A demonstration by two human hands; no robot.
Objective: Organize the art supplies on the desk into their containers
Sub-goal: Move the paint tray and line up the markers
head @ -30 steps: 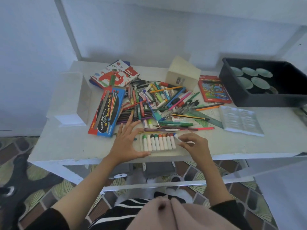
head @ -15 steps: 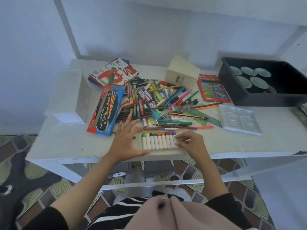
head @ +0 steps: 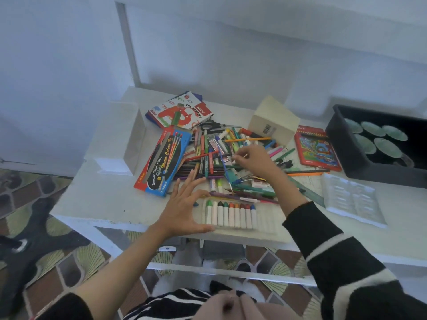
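As my spread left hand (head: 182,210) steadies the clear plastic crayon tray (head: 268,219), my right hand (head: 253,160) has its grip pinching a pale stick (head: 239,156); next, slot it in.

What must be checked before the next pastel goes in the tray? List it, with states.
1. Left hand steadies the pastel tray: ok, open at its left end.
2. Free slots: ok, tray's right part is empty.
3. Right hand holds a pastel: cannot tell, its curled fingers are in the pile.
4. Seated pastels lie side by side: ok.
5. Tray sits on the desk: ok, near the front edge.
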